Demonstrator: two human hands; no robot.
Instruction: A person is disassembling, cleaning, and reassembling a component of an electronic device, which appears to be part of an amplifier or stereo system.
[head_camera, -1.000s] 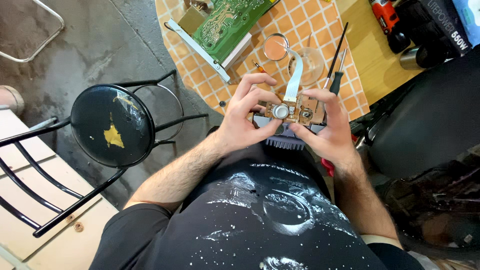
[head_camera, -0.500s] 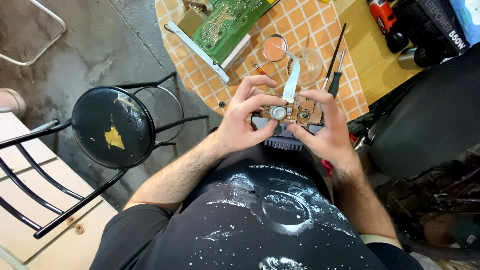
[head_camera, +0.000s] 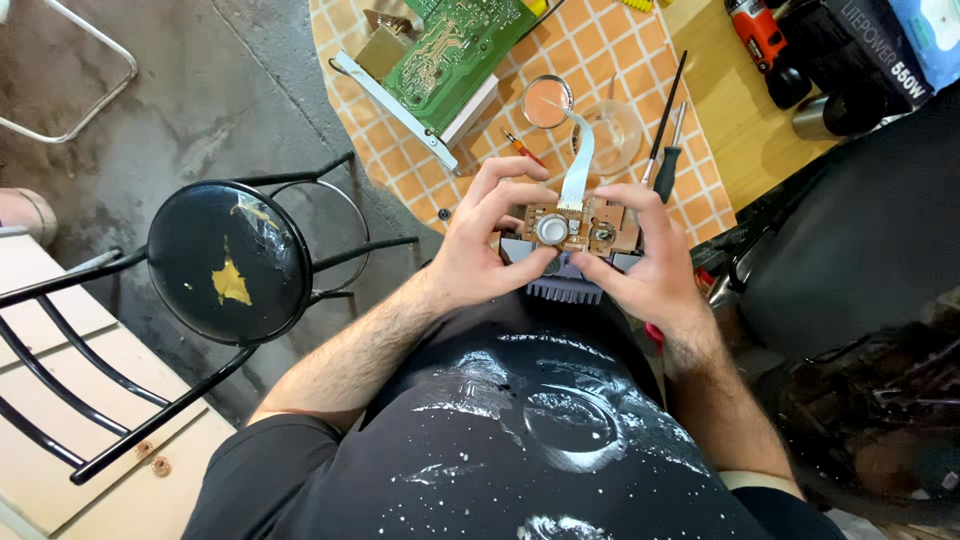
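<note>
The round tabletop (head_camera: 600, 60), covered with an orange checked cloth, stands in front of the person and carries most of the things, while a black round stool (head_camera: 228, 262) with a worn yellow patch stands beside it on the concrete floor. On the far part of the tabletop lies a large green circuit board (head_camera: 462, 45) with its solder side up, probably put aside so that it does not disturb the work. Nearer to the person are a clear glass bowl (head_camera: 618, 135), a magnifying glass (head_camera: 547, 101) and two thin screwdrivers (head_camera: 668, 125), all within easy reach. Both hands are raised above the lap and together grip a small brown circuit board (head_camera: 575, 225) at its opposite ends, so it stays level and its face looks up to the eyes. The left hand (head_camera: 480, 250) is closed on the left end, with the thumb under it and the fingers curled over the top; the right hand (head_camera: 655, 265) is closed on the right end (its thumb seems to press the lower edge, though this is partly hidden). A white flat ribbon cable (head_camera: 577, 165) rises from the small board towards the magnifying glass.
</note>
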